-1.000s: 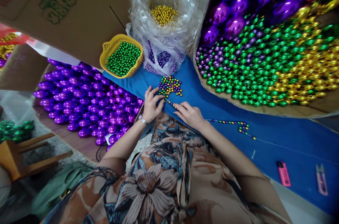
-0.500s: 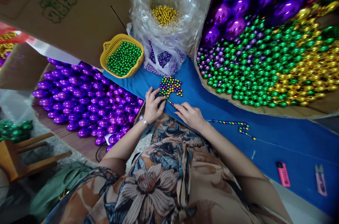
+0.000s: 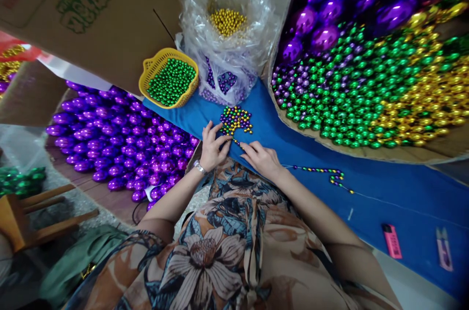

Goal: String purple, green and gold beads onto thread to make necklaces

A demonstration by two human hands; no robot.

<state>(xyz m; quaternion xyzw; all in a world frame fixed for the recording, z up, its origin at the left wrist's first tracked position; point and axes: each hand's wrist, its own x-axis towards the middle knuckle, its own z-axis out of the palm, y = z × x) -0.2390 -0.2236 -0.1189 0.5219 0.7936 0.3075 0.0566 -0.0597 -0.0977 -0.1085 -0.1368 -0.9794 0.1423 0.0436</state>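
Observation:
My right hand (image 3: pixel 264 159) is closed in a pinch on a beading needle with several small beads (image 3: pixel 236 142) on it. Thumb and forefinger of my left hand (image 3: pixel 214 145) are pinched at the needle's other end; the tiny thing between them is hard to make out. Just beyond the left fingertips lies a loose pile of purple, green and gold beads (image 3: pixel 236 118) on the blue cloth (image 3: pixel 289 139). From behind my right hand a strand of strung beads (image 3: pixel 318 170) runs right, with thin thread trailing on.
A yellow basket (image 3: pixel 143 80) of green beads and a clear plastic bag (image 3: pixel 194 12) with gold and purple beads stand behind the pile. Cardboard boxes hold large purple ornaments (image 3: pixel 120 139) and green beads (image 3: pixel 330 100). A pink lighter (image 3: pixel 392 241) and thread snips (image 3: pixel 444 251) lie at right.
Beads now sit along the stretch of needle near my left fingertips, which was bare before. My right hand has shifted slightly left; the rest stays put.

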